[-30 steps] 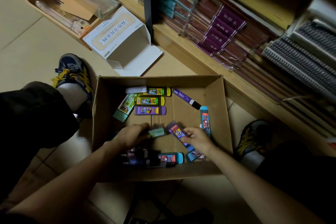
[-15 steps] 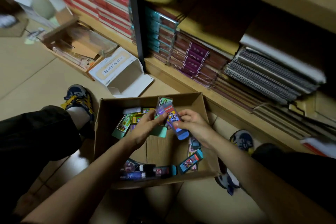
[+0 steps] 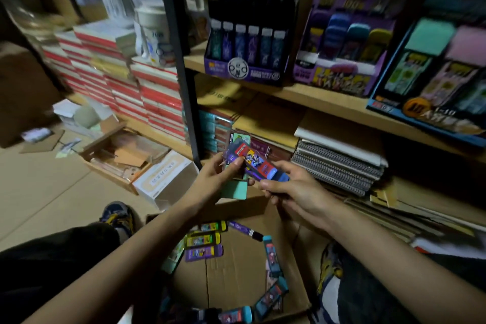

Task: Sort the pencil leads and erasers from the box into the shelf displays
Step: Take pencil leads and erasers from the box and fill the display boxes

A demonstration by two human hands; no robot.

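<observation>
My right hand (image 3: 292,192) grips a blue and red eraser (image 3: 256,163) by its lower end, raised in front of the shelves. My left hand (image 3: 213,179) pinches a green eraser (image 3: 234,189) with a purple packet behind it, touching the blue one. Below lies the cardboard box (image 3: 236,265) with several yellow, purple and blue erasers and a purple lead tube (image 3: 244,229). On the shelf above stand a dark purple lead display (image 3: 247,52), a purple eraser display (image 3: 344,52) and a blue eraser display (image 3: 436,76).
Spiral notebooks (image 3: 339,166) lie stacked on the lower shelf right of my hands. A black upright post (image 3: 181,66) divides the shelving. Red and white boxes (image 3: 131,87) are stacked at left. A white carton (image 3: 168,179) and an open tray sit on the floor.
Both hands have lifted their erasers out of the box and up toward the shelves. My view has tilted upward, bringing the shelf displays into sight.
</observation>
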